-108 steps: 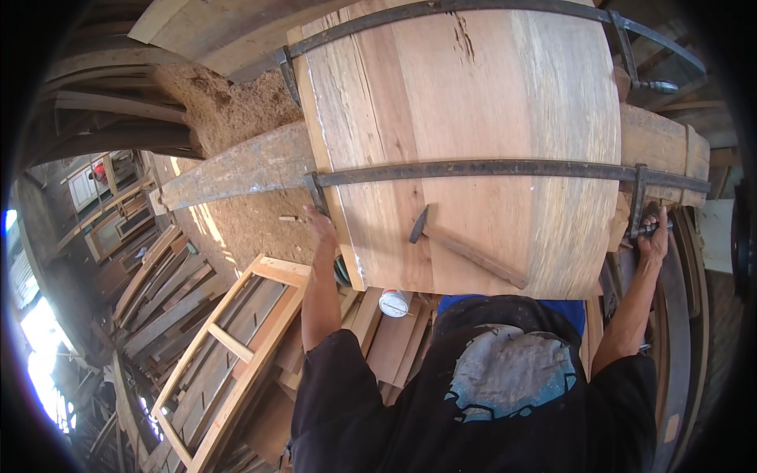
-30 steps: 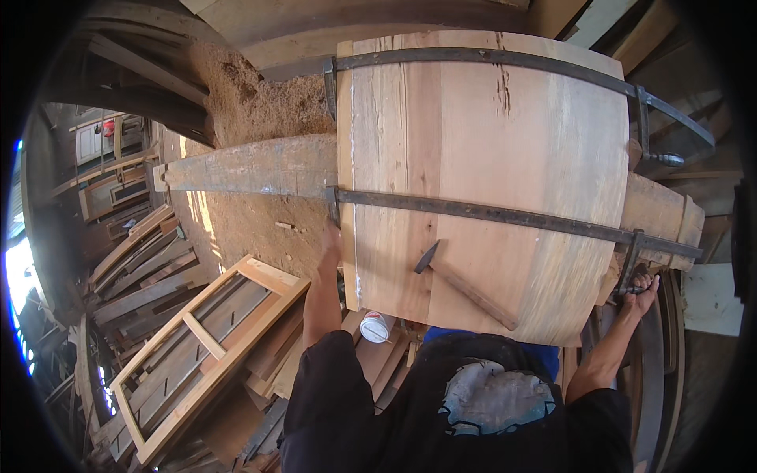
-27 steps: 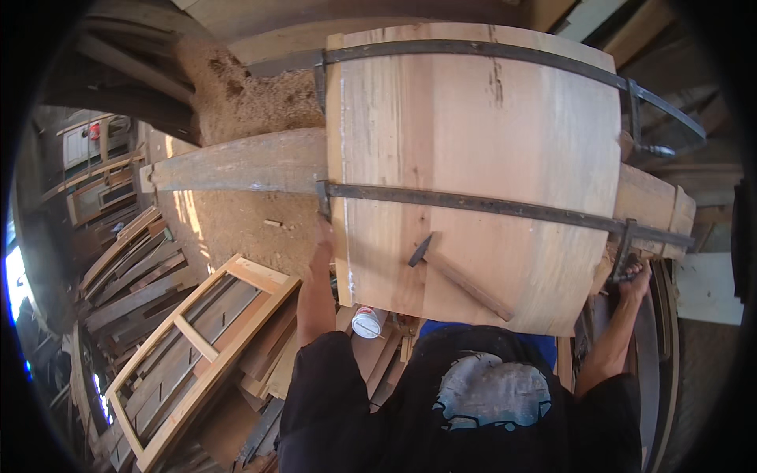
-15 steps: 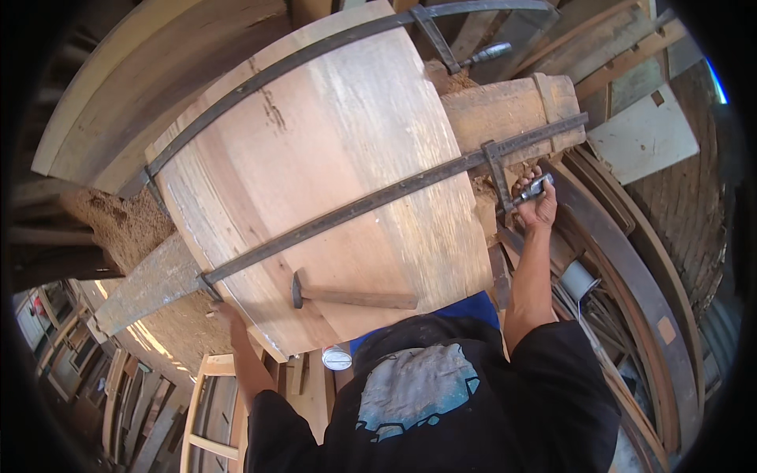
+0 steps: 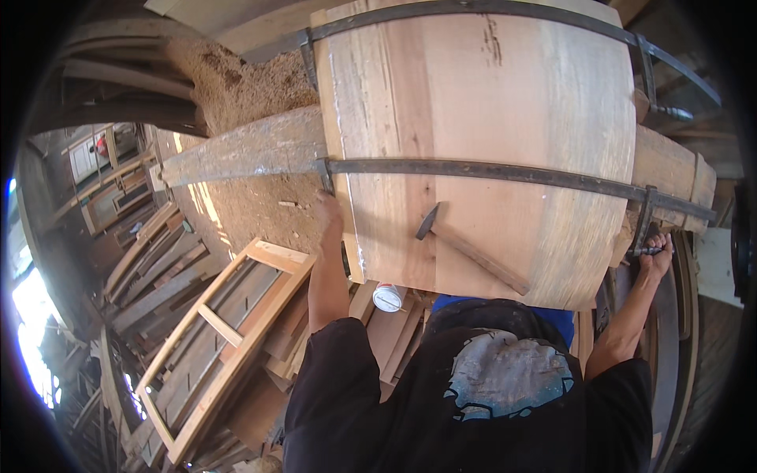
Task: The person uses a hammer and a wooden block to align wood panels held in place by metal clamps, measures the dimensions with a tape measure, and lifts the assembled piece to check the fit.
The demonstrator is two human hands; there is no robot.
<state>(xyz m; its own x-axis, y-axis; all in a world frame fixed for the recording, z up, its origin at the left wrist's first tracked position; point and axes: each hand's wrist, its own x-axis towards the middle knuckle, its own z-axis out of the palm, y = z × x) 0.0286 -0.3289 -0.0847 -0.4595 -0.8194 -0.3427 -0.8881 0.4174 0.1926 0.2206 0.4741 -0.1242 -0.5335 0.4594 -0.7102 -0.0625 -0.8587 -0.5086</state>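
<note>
Near clamp: a long, dark metal bar (image 5: pixel 473 169) runs left to right over the wooden panel (image 5: pixel 505 102), its long axis square to the boards' grain; the screw end lies at the right, past the panel's edge.
Right hand: this hand (image 5: pixel 657 256) has its fingers curled round the screw handle (image 5: pixel 648 251), so it is the nearer one to the turning end.
Left hand: raised at the opposite end, this hand (image 5: pixel 329 209) is at the bar's hooked foot, just beside the panel's left edge; whether its fingers grip or only steady, I can't make out.
Panel: wide boards side by side, pale and pinkish brown, streaked grey toward the right, with dark splits near the top and a whitish line along the left strip. It lies across a worn, scuffed beam (image 5: pixel 244 150).
Far clamp: a second metal bar (image 5: pixel 473 7) crosses the panel's far end.
Hammer: a wooden-handled hammer (image 5: pixel 477 257) lies slantwise on the panel, dark head to the left.
Around: coarse brown sawdust (image 5: pixel 260 91), a white can (image 5: pixel 387 297) and a pale wooden frame (image 5: pixel 221 325).
</note>
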